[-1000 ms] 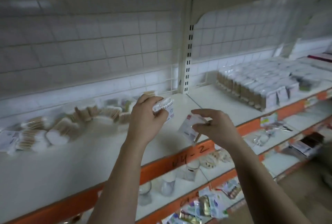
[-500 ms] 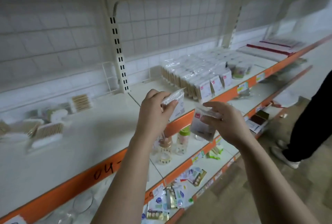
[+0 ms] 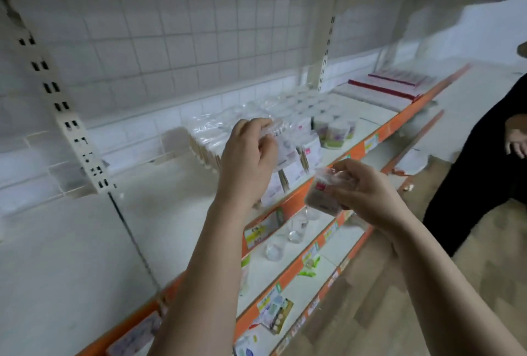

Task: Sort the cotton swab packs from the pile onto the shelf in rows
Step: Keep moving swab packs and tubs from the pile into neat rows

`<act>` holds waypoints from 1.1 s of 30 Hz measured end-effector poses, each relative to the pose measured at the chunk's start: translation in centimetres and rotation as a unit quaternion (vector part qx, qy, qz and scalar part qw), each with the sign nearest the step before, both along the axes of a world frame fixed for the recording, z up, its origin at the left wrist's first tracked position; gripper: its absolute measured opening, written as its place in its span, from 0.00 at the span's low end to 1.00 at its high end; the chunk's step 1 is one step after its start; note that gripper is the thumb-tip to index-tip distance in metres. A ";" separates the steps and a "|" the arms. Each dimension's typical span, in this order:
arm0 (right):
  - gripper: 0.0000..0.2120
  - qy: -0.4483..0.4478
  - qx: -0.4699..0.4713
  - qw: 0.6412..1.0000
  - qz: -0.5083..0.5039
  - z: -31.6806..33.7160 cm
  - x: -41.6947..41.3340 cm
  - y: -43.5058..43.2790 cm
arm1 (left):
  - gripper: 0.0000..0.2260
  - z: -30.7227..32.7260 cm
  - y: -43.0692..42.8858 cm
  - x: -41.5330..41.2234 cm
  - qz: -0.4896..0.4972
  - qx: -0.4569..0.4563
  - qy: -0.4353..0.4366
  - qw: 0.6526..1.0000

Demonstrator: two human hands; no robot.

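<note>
My left hand [image 3: 248,161] grips a clear cotton swab pack [image 3: 283,144] and holds it up just in front of the rows of standing swab packs [image 3: 211,141] on the white shelf [image 3: 171,207]. My right hand [image 3: 368,193] pinches a second clear swab pack [image 3: 322,196] lower down, out past the shelf's orange front edge [image 3: 302,196]. The rows run back toward the tiled wall, with round swab tubs [image 3: 336,130] at their right end. The loose pile is out of view.
A slotted upright post [image 3: 62,116] stands at the left. Red-and-white flat boxes [image 3: 385,87] lie farther right on the shelf. Lower shelves hold glass bottles [image 3: 296,227] and small packets [image 3: 273,310]. A person in black [image 3: 479,173] stands at the right on the wooden floor.
The view has swung right along the shelf, so the loose pile has left the frame and the rows now sit right behind my hands. Both hands still hold their packs.
</note>
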State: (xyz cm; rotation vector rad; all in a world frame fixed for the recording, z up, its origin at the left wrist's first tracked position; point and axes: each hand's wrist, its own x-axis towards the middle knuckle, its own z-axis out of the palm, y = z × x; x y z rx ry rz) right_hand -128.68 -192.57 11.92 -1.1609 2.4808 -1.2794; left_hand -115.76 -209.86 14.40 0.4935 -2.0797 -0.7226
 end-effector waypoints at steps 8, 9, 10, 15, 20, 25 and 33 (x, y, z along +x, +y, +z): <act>0.13 0.042 -0.061 0.997 -0.025 2.4 -10.3 -4.9 | 0.14 1.0 -4.7 -7.9 0.044 -0.010 -0.013 0.999; 0.13 0.045 -0.068 0.996 -0.028 2.5 -11.4 -5.4 | 0.14 0.9 -5.1 -8.5 0.050 -0.013 -0.019 0.998; 0.12 0.056 -0.071 0.995 -0.031 2.6 -12.4 -6.0 | 0.15 0.9 -5.5 -8.9 0.055 -0.014 -0.025 0.998; 0.12 0.137 -0.078 0.987 -0.031 3.7 -15.8 -9.2 | 0.15 0.8 -7.2 -10.4 0.092 -0.027 -0.043 0.994; 0.11 0.168 -0.061 0.983 0.034 3.6 -18.7 -12.1 | 0.13 0.5 -7.7 -11.2 0.128 -0.023 -0.055 0.990; 0.12 0.192 -0.040 0.975 0.104 3.4 -20.8 -14.4 | 0.13 0.3 -7.2 -12.6 0.169 -0.026 -0.053 0.984; 0.12 0.117 0.026 0.969 0.215 4.5 -24.8 -15.9 | 0.12 0.2 -5.4 -16.0 0.231 -0.030 -0.034 0.972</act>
